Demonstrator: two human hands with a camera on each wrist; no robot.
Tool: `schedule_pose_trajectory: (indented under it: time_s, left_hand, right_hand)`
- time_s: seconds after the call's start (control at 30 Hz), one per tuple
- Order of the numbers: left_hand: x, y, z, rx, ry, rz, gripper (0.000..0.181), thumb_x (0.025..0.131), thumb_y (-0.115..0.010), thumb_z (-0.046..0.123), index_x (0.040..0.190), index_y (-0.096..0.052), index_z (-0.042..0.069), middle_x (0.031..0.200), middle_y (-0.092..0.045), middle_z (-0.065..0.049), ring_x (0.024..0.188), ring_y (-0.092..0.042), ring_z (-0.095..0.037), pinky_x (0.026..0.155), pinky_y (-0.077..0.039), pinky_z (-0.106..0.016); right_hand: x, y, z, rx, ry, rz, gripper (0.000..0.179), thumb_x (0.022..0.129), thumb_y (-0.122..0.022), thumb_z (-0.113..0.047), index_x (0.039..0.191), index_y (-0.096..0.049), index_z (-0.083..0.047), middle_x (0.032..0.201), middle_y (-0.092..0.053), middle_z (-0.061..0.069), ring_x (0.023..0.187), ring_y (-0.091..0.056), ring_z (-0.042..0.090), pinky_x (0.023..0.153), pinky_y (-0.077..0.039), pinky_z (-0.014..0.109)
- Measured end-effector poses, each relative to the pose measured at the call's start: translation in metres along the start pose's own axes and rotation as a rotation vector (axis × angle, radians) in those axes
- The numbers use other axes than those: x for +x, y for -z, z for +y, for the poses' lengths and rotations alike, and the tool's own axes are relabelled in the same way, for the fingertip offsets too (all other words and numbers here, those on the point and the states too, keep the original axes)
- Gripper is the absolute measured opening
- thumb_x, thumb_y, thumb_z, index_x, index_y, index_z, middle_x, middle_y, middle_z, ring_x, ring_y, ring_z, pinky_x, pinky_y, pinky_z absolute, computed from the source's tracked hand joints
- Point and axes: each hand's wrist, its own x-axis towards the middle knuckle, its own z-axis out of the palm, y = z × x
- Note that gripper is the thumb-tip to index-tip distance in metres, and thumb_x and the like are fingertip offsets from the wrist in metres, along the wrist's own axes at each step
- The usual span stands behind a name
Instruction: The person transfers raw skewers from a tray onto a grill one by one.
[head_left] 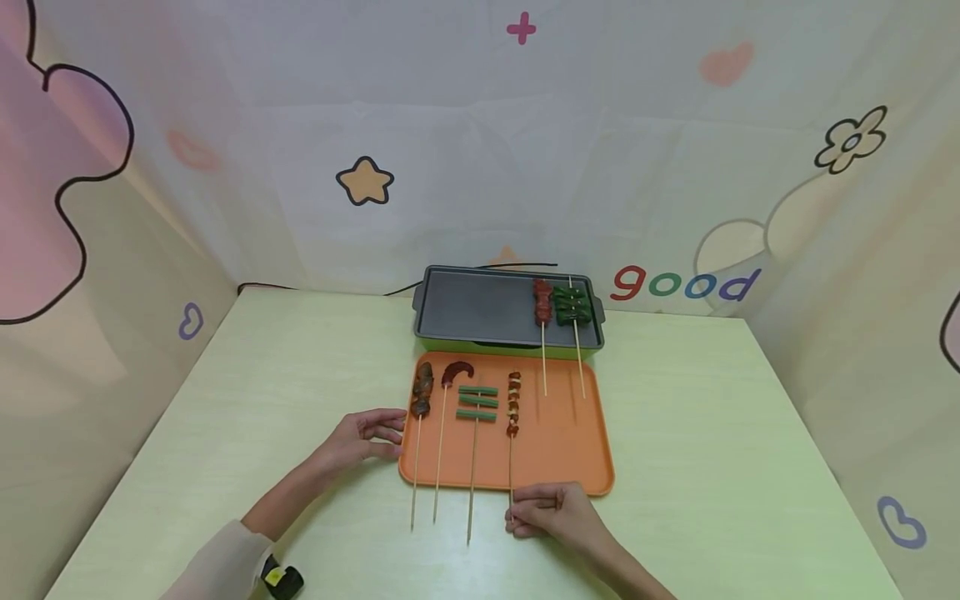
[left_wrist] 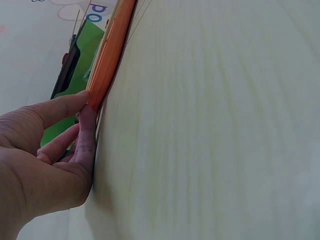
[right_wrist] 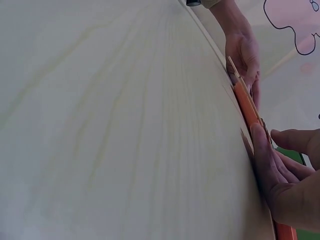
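Note:
An orange tray lies on the table, its left edge pinched by my left hand between thumb and finger. Near the tray's front edge, my right hand pinches the bare stick end of a skewer threaded with small brown and pale pieces. To its left lie a skewer of green strips, one with a curled dark red piece and one with dark brown chunks. Their sticks overhang the tray's front edge. The right wrist view shows both hands along the tray.
Behind the tray stands a grey grill pan on a green base. A red-chunk skewer and a green pepper skewer lie at its right, sticks reaching over the tray. A patterned cloth wall closes the table's back.

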Motion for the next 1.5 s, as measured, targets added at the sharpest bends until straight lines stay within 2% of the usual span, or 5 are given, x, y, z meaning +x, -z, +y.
schedule_pose_trajectory:
  time_s: [0.67,0.93,1.03,1.27,1.5]
  left_hand:
    - [0.001,0.0,-0.002,-0.001,-0.002,0.0,0.06,0.091,-0.076,0.006,0.145,-0.052,-0.004,0.125,-0.069,-0.017,0.104,-0.065,-0.01,0.084,-0.054,-0.02]
    - [0.0,-0.001,-0.001,0.007,-0.002,0.006,0.06,0.091,-0.076,0.006,0.145,-0.052,-0.004,0.13,-0.065,-0.021,0.105,-0.065,-0.011,0.083,-0.053,-0.021]
    - [0.0,-0.001,-0.001,0.005,-0.003,0.004,0.06,0.091,-0.076,0.006,0.145,-0.052,-0.004,0.13,-0.066,-0.021,0.104,-0.065,-0.01,0.083,-0.054,-0.021]
    - [0.001,0.0,-0.002,0.003,-0.006,0.006,0.06,0.09,-0.076,0.005,0.144,-0.053,-0.004,0.13,-0.065,-0.021,0.103,-0.065,-0.009,0.084,-0.055,-0.021]
    - [0.001,0.0,-0.003,0.004,-0.004,0.007,0.06,0.09,-0.076,0.006,0.145,-0.053,-0.003,0.129,-0.066,-0.02,0.104,-0.065,-0.009,0.084,-0.054,-0.022]
  right_hand:
    - [-0.006,0.0,-0.006,0.077,-0.014,0.04,0.051,0.093,-0.071,0.0,0.133,-0.051,0.022,0.101,-0.078,0.008,0.091,-0.076,0.012,0.086,-0.059,0.024]
    - [-0.011,0.001,-0.006,0.004,0.025,0.006,0.052,0.093,-0.072,-0.004,0.132,-0.051,0.023,0.097,-0.076,0.001,0.091,-0.076,0.009,0.084,-0.059,0.023]
    - [-0.012,0.002,-0.005,-0.002,0.043,0.006,0.051,0.092,-0.073,-0.003,0.131,-0.052,0.023,0.098,-0.077,0.005,0.091,-0.076,0.009,0.084,-0.059,0.023]
    - [-0.013,0.003,-0.002,-0.12,0.137,0.012,0.047,0.093,-0.072,-0.003,0.13,-0.055,0.022,0.112,-0.069,0.038,0.09,-0.075,0.004,0.082,-0.059,0.02]
    - [-0.009,0.001,-0.008,-0.185,0.179,0.073,0.044,0.092,-0.073,-0.005,0.129,-0.06,0.016,0.114,-0.069,0.036,0.091,-0.073,0.003,0.084,-0.058,0.019]
